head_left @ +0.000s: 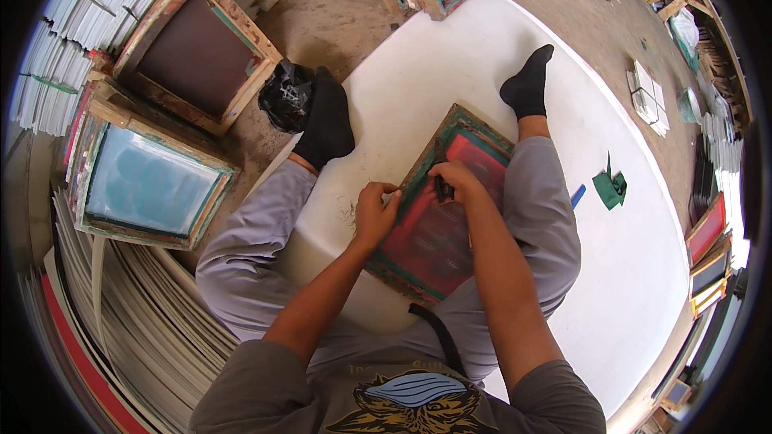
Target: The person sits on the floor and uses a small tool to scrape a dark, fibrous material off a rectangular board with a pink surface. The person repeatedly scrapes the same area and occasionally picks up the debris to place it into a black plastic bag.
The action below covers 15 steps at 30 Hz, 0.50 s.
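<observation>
A screen-printing frame lies slanted between my legs, its wooden border stained green and its mesh red. My right hand is closed round a dark pliers-like hand tool above the frame's left side. The tool's narrow end points away from me, near the far left part of the border. At the frame's left edge, my left hand has thumb and forefinger pinched together by the border. Whatever lies between those fingertips is too small to make out.
I sit on a large white sheet. On it, right of my knee, lie a green scrap and a blue strip. Left stand more screen frames and a black plastic bag. Stacked sheets are at lower left.
</observation>
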{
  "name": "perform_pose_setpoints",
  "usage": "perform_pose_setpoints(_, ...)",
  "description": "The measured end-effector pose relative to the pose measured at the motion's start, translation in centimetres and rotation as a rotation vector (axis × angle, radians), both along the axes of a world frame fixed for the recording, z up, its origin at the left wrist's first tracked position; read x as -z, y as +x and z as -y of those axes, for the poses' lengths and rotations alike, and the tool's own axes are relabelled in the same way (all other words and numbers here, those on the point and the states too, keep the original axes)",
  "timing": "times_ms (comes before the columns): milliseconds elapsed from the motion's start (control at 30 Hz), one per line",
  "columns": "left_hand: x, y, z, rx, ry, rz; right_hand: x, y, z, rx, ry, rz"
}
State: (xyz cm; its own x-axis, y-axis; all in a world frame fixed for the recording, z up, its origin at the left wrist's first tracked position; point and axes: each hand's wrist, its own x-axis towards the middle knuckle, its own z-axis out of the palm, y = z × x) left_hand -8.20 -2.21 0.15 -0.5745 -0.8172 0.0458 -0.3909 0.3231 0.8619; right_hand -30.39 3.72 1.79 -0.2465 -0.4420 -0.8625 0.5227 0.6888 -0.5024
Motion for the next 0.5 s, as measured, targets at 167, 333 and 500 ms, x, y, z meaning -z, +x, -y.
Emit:
perform_pose_setpoints(167,0.3,2.0,-1.3,0.039,-0.092,0.042,0.6,0.1,0.5,-0.037,0.075,-0.097)
perform_pose_setpoints(333,-0.1,1.9,-1.6,0.044,-0.162,0.069,1.7,0.2,0.8,-0.044,0.108,-0.181)
perform_pose_setpoints(500,0.2,1.6,-1.4,0.063,-0.201,0.048,3.1,1.6,0.8,-0.144,0.148,-0.663)
